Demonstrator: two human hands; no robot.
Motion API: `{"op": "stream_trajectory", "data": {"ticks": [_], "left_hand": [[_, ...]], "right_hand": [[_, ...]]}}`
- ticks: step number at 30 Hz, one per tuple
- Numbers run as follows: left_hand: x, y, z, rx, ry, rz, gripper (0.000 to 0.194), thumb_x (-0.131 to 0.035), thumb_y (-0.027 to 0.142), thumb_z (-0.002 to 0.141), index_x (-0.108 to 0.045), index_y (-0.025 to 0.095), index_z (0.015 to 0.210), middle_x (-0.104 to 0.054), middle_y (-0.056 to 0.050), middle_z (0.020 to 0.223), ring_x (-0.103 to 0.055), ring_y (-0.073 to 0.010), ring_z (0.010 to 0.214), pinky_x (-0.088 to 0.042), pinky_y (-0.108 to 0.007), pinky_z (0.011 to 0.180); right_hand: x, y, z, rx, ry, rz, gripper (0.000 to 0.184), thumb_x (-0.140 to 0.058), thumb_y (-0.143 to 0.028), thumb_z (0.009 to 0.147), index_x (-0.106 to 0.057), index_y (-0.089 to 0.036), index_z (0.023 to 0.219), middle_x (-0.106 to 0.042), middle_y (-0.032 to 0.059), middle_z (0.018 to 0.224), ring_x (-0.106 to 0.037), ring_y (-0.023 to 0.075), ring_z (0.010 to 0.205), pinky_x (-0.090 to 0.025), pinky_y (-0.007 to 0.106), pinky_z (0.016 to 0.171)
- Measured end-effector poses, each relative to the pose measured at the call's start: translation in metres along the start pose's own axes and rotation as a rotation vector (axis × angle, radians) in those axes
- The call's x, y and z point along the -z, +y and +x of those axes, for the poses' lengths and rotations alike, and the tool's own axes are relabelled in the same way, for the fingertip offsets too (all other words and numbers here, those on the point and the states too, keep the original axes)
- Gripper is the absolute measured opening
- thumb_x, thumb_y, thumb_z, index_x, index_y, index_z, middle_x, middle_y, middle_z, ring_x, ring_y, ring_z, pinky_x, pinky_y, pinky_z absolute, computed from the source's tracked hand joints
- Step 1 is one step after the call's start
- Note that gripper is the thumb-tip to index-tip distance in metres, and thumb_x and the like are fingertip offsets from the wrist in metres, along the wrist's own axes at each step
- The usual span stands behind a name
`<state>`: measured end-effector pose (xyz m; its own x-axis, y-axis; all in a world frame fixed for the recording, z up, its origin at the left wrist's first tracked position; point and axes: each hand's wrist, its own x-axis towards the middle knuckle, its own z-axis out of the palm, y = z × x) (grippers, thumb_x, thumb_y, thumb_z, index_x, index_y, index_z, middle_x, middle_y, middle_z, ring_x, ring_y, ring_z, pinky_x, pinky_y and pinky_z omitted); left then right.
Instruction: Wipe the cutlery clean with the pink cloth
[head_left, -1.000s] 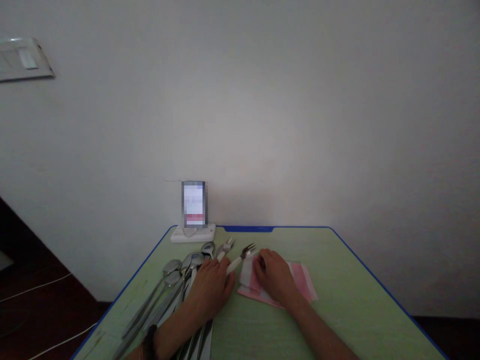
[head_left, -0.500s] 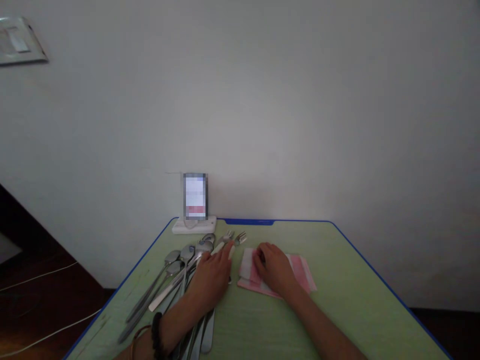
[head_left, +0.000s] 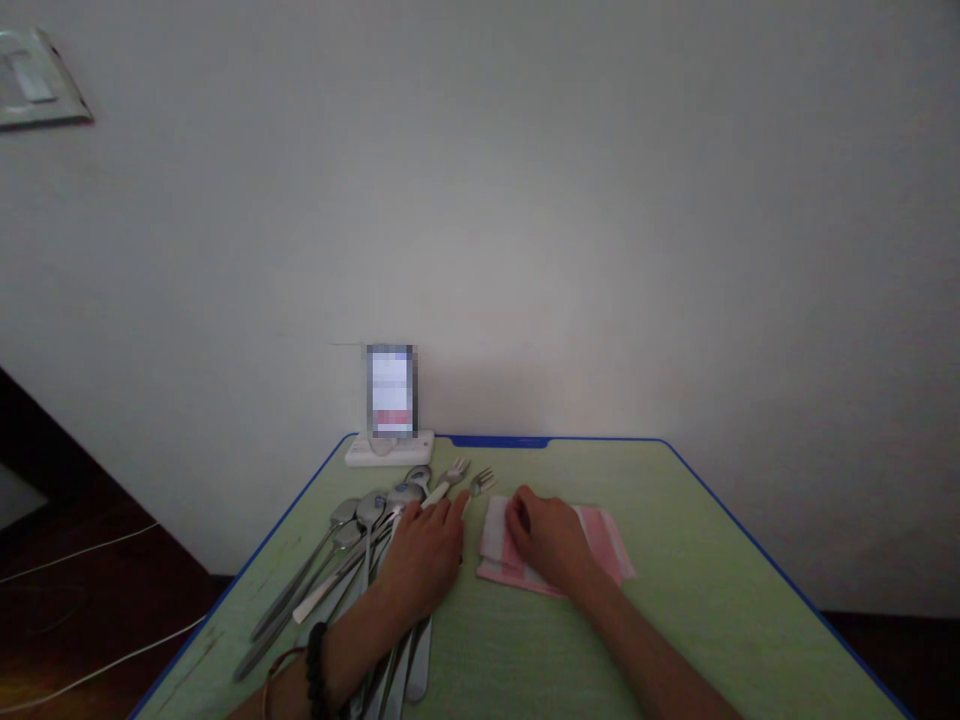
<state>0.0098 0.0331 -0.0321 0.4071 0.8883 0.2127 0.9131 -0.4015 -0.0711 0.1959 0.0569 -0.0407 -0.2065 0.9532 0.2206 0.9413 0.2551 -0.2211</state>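
Note:
My left hand (head_left: 424, 550) lies palm down over a pile of metal cutlery (head_left: 371, 507), fingers stretched forward. Its index fingertip meets the handle of a fork (head_left: 484, 482); a second fork (head_left: 457, 470), with a pale handle, sits just beyond the fingers. Whatever is under the palm is hidden. Several spoons (head_left: 345, 512) fan out to the left, bowls toward the wall. My right hand (head_left: 551, 540) rests on a folded pink and white cloth (head_left: 604, 540), its fingers curled closed. I cannot see whether anything is inside them.
A phone (head_left: 391, 390) stands upright against the wall, behind a white power strip (head_left: 390, 450) at the table's back left. The green table (head_left: 705, 600) has a blue edge. A wall switch (head_left: 41, 80) is at upper left. Pale cables (head_left: 112, 660) hang beyond the left edge.
The fork by my left index finger has shifted very slightly toward me. Both hands stay almost where they were, the right one still on the cloth.

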Motion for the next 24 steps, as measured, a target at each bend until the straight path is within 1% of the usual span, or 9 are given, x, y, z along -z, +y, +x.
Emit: {"op": "stream_trajectory", "data": {"ticks": [10,14,20,24], "left_hand": [[0.0021,0.0011,0.0,0.007,-0.008,-0.02,0.043,-0.03,0.015,0.089,-0.045,0.014,0.13,-0.066,-0.013,0.106,-0.062,-0.0258,0.093,-0.036,-0.042,0.086],[0.0027,0.0015,-0.0004,0.011,-0.008,-0.036,0.043,-0.032,0.016,0.089,-0.046,0.015,0.13,-0.066,-0.012,0.109,-0.062,-0.0251,0.095,-0.036,-0.041,0.087],[0.0033,0.0017,-0.0007,0.009,-0.006,-0.057,0.045,-0.035,0.016,0.086,-0.046,0.014,0.13,-0.065,-0.013,0.11,-0.062,-0.0267,0.095,-0.036,-0.042,0.087],[0.0044,0.0021,-0.0007,0.009,-0.02,-0.053,0.045,-0.033,0.015,0.087,-0.045,0.013,0.131,-0.065,-0.014,0.109,-0.062,-0.0264,0.095,-0.036,-0.043,0.087]], "right_hand": [[0.0052,-0.0021,0.0002,-0.013,-0.039,-0.001,0.021,-0.038,-0.029,0.089,-0.057,-0.019,0.087,-0.067,0.0053,0.068,-0.061,0.0183,0.064,-0.023,0.028,0.053],[0.0031,-0.0012,-0.0001,-0.009,-0.022,-0.005,0.021,-0.039,-0.029,0.089,-0.057,-0.019,0.087,-0.067,0.0052,0.068,-0.061,0.018,0.063,-0.024,0.028,0.053],[0.0011,0.0003,-0.0006,0.001,-0.01,-0.012,0.022,-0.038,-0.029,0.089,-0.058,-0.019,0.087,-0.067,0.0046,0.068,-0.06,0.0176,0.062,-0.023,0.027,0.052],[0.001,0.0,-0.0006,0.004,-0.012,-0.007,0.022,-0.038,-0.029,0.089,-0.057,-0.019,0.088,-0.067,0.0045,0.068,-0.059,0.017,0.062,-0.023,0.027,0.053]]}}
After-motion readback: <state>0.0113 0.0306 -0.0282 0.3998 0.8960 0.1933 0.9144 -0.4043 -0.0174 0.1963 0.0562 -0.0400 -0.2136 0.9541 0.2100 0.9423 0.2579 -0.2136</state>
